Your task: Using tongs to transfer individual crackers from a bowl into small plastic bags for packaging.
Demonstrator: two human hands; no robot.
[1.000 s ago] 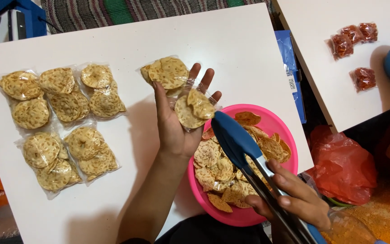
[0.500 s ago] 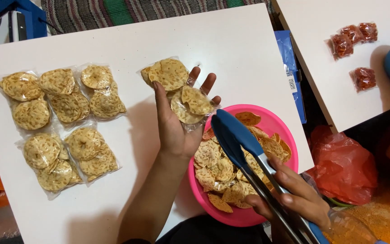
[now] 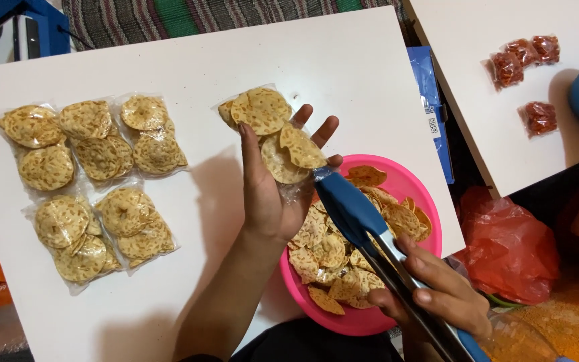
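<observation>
Pink plastic bowl (image 3: 430, 231) of round crackers sits near right. I have my left hand (image 3: 273, 188) palm up over its left rim, cradling a clear bag (image 3: 288, 151) with a few crackers inside. My right hand (image 3: 437, 298) grips blue tongs (image 3: 353, 214), tips closed at the bag's mouth. I judge this the filling step; next calls for opening the tongs and picking another cracker.

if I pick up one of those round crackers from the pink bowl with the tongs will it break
Probably, if squeezed hard: the crackers look thin, dry and crisp, so likely brittle. They also look light, piled loosely in the pink bowl. Their curved faces may slip between the blue tongs.
</observation>
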